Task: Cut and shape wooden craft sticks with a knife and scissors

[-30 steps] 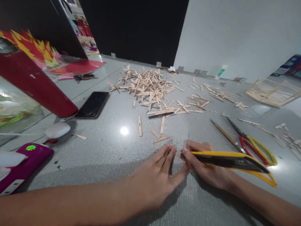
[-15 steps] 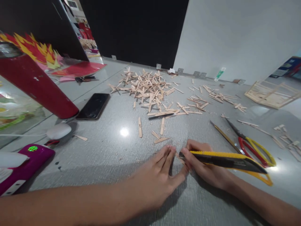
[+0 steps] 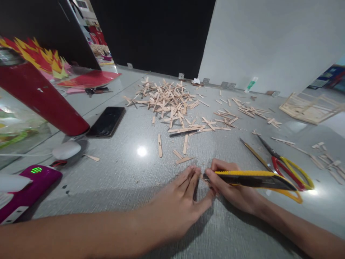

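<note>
My right hand [image 3: 229, 181] is closed around a yellow and black utility knife [image 3: 250, 179], its tip pointing left toward my left hand. My left hand [image 3: 183, 205] presses down on the grey table [image 3: 113, 190], fingers together and thumb reaching toward the knife tip. Between the two hands a small piece of wood [image 3: 206, 180] shows, mostly hidden by the fingers. Just beyond them lie short cut stick pieces [image 3: 184, 160] and two upright-pointing sticks, one on the left [image 3: 160, 145] and one on the right [image 3: 185, 144].
A heap of wooden sticks [image 3: 167, 99] lies further back. Scissors [image 3: 289, 167] and a pencil-like tool [image 3: 254, 153] are at the right, near a wooden frame [image 3: 309, 108]. At the left are a phone [image 3: 107, 122], red bottle [image 3: 45, 97], white mouse [image 3: 66, 149] and purple device [image 3: 32, 190].
The knife has turned slightly, its rear end now higher and further left. My right hand has shifted a little left; my left hand stays nearly in place.
</note>
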The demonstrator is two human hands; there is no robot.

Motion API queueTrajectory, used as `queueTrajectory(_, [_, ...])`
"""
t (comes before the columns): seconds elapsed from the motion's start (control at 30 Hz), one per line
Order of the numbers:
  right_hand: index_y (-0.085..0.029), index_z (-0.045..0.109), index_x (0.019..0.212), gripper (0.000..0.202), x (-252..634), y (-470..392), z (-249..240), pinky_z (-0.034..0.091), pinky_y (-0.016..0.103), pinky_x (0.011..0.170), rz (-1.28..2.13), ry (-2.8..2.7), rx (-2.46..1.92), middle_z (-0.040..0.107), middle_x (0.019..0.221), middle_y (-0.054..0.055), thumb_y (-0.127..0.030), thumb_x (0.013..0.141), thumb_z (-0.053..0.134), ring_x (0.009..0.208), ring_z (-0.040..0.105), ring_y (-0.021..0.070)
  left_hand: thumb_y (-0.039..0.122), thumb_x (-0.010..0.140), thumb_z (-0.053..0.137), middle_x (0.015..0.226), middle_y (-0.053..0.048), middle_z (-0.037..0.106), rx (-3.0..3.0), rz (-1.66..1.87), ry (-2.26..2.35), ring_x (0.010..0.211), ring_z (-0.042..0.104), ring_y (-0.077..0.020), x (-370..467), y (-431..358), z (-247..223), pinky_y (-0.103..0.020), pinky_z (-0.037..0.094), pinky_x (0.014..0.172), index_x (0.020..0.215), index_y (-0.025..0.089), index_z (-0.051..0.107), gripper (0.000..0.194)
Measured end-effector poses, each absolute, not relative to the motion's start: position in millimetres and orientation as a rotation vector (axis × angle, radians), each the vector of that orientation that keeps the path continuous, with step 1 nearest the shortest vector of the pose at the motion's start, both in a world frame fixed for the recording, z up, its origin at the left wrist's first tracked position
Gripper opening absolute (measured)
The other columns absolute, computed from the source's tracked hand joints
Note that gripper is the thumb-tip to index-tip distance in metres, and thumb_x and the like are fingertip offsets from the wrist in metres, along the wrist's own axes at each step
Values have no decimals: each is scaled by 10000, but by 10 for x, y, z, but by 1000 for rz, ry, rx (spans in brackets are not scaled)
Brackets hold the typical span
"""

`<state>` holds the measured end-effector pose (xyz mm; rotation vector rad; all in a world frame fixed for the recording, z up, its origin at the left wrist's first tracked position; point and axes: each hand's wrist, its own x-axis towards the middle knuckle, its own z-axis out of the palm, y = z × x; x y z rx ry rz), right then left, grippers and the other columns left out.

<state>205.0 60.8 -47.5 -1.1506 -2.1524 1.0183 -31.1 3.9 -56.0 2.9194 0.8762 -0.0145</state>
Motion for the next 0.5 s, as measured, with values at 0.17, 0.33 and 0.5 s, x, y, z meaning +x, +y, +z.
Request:
queueTrajectory(0.17, [-247,551,743,462,2047,615,-484,399,294,580,1050,-2149,-1147,573,611,-68,-491,1135,573,551,501,124,285,1101,580,1754,-387,311,2929,21,874,1678,239,-493,-324,22,-593,-641,327,1331,1746,77,181,787])
queueTrajectory(0.33, [-247,536,732,472,2041,607,-491,394,299,583,1042,-2139,-1161,574,608,-67,-500,1128,582,550,500,123,299,1096,597,1745,-401,301,2940,13,865,1675,240,-494,-317,36,-590,-630,315,1339,1746,67,166,813])
queueTrajectory(0.5, [-248,537,738,460,2024,609,-477,386,300,577,1030,-2146,-1167,573,622,-61,-489,1129,571,557,507,126,311,1105,586,1743,-387,315,2937,-67,886,1674,246,-482,-296,42,-531,-620,294,1352,1748,87,183,791])
